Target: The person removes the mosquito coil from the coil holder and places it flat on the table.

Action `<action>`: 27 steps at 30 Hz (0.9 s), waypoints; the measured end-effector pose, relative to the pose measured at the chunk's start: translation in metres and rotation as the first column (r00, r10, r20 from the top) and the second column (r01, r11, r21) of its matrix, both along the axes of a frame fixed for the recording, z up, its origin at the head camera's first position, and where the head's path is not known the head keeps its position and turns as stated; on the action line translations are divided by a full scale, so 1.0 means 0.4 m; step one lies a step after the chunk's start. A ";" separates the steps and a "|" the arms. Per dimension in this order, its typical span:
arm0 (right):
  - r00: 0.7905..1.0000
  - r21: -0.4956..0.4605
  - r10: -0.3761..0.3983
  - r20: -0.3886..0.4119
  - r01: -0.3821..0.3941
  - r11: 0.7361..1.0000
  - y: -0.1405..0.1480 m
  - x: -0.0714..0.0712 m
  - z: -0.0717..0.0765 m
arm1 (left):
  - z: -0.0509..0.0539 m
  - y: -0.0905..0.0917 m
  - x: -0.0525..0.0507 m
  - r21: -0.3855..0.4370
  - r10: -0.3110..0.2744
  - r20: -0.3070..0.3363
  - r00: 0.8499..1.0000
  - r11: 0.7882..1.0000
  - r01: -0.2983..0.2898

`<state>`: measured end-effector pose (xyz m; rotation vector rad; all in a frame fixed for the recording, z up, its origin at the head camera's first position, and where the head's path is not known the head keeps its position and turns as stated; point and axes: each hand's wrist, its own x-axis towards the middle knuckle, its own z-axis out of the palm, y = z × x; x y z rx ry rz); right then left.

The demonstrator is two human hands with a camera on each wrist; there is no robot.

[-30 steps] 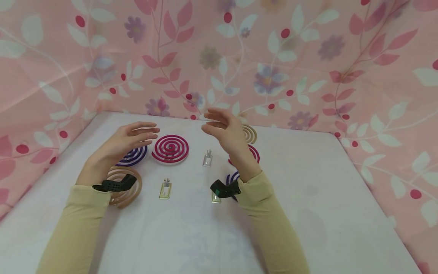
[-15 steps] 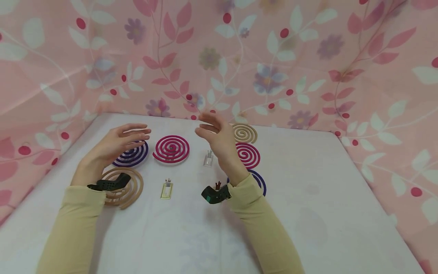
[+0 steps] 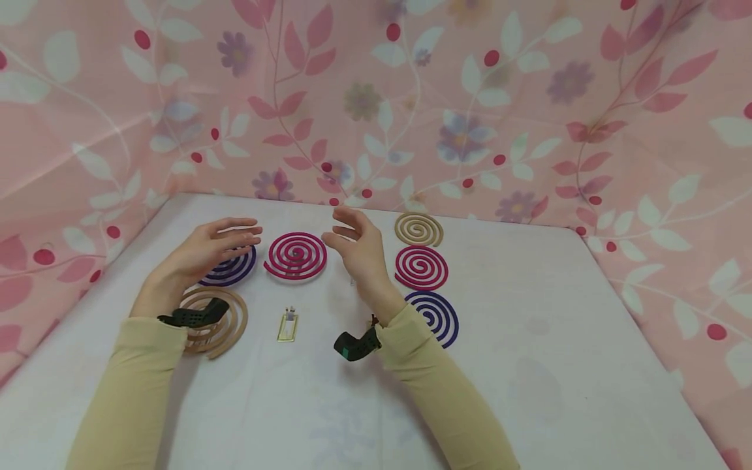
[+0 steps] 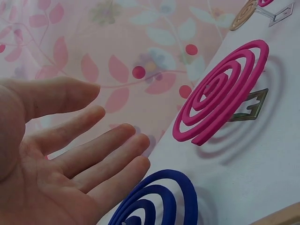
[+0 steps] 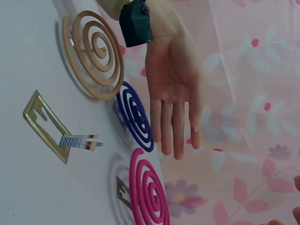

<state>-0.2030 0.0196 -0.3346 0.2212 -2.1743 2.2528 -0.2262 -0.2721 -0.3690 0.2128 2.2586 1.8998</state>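
Observation:
My left hand [image 3: 200, 258] hovers above a dark blue mosquito coil [image 3: 232, 269], its fingers extended and nothing in them; the left wrist view shows its bare palm [image 4: 70, 164]. To its right, a pink mosquito coil [image 3: 296, 256] is raised on a metal stand [image 4: 251, 108]. A tan mosquito coil [image 3: 235, 320] sits nearer, partly behind the left wrist. My right hand [image 3: 361, 254] hangs in the air right of the pink coil, fingers loosely bent and holding nothing. Only its fingertips [image 5: 297, 197] show in the right wrist view.
A rectangular metal coil stand [image 3: 287, 328] lies in mid-table; others are mostly hidden behind my right hand and wrist. Right of these, a tan coil [image 3: 418, 230], a pink coil [image 3: 421, 267] and a blue coil [image 3: 437, 316] lie in a column. Floral cloth [image 3: 376, 98] hangs behind.
My right hand has drifted left and slightly nearer, uncovering the right-hand column of coils. The left hand has shifted only slightly. No coil has visibly moved.

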 end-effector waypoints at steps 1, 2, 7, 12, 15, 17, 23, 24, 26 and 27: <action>1.000 -0.005 -0.008 0.013 0.008 1.000 -0.006 -0.001 -0.005 | -0.001 0.001 -0.001 -0.006 -0.002 0.002 1.000 1.000 0.002; 0.999 -0.010 -0.016 0.031 0.016 1.000 -0.011 -0.001 -0.011 | -0.002 0.002 -0.002 -0.016 -0.008 0.003 1.000 1.000 0.009; 0.990 -0.067 -0.021 0.138 0.030 0.997 -0.041 0.005 -0.045 | -0.007 0.006 -0.004 -0.059 -0.046 0.032 0.998 0.997 0.047; 0.977 -0.100 -0.017 0.211 0.039 0.994 -0.069 0.017 -0.070 | -0.011 0.010 -0.004 -0.067 -0.056 0.066 0.996 0.996 0.061; 0.967 -0.088 -0.034 0.252 0.058 0.994 -0.081 0.020 -0.085 | -0.012 0.013 -0.004 -0.074 -0.058 0.070 0.996 0.995 0.063; 0.961 -0.086 -0.042 0.273 0.068 0.994 -0.088 0.020 -0.096 | -0.016 0.015 -0.006 -0.076 -0.066 0.075 0.995 0.995 0.071; 0.955 -0.082 -0.041 0.294 0.068 0.994 -0.103 0.020 -0.126 | -0.017 0.030 -0.006 -0.078 -0.089 0.103 0.991 0.992 0.097; 0.954 -0.087 -0.037 0.296 0.065 0.994 -0.104 0.020 -0.129 | -0.016 0.032 -0.006 -0.081 -0.089 0.105 0.990 0.992 0.098; 0.951 -0.091 -0.034 0.308 0.065 0.994 -0.104 0.021 -0.132 | -0.016 0.036 -0.006 -0.092 -0.093 0.104 0.990 0.990 0.102; 0.949 -0.090 -0.034 0.314 0.065 0.994 -0.104 0.020 -0.134 | -0.016 0.038 -0.006 -0.093 -0.095 0.103 0.990 0.990 0.105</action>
